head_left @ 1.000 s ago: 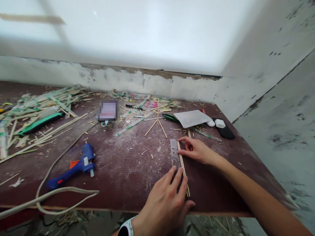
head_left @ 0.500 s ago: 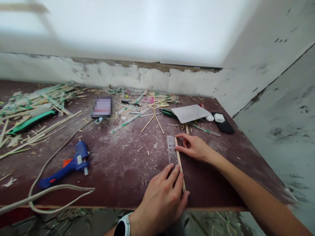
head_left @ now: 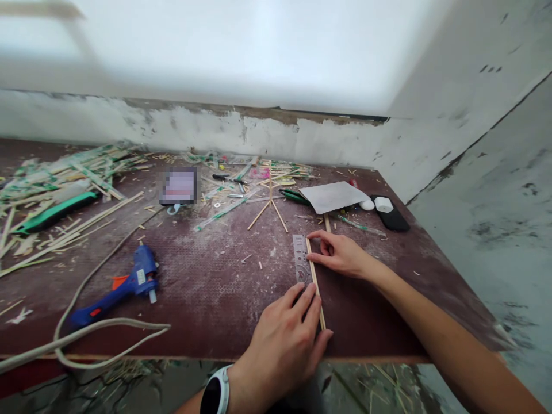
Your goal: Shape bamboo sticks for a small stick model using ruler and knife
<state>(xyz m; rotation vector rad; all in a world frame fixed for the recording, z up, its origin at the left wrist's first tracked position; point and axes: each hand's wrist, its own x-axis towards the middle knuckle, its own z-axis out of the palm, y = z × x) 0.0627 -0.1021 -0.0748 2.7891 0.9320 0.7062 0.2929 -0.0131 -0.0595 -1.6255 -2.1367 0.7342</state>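
Thin wooden sticks (head_left: pixel 315 277) lie side by side along the right edge of a clear ruler (head_left: pixel 299 259) with cut-out shapes. My right hand (head_left: pixel 340 255) has its thumb and index finger on the far end of the sticks, level with the ruler's top. My left hand (head_left: pixel 287 330), with a watch (head_left: pixel 217 391) on the wrist, covers the ruler's near part. Its fingertips press on the ruler and sticks, and its thumb is by their near end. Beyond the ruler lies a three-legged figure of joined sticks (head_left: pixel 270 202).
A blue glue gun (head_left: pixel 138 282) with a looping cable (head_left: pixel 107 326) lies left. Behind it are a green-and-black cutter (head_left: pixel 58 213), piled sticks (head_left: pixel 81 167) and a blurred-out screen (head_left: pixel 179 187). White paper (head_left: pixel 334 197) and a black phone (head_left: pixel 392 220) are at right.
Both hands keep their hold on the sticks and ruler, almost unmoved. The view has shifted very slightly.
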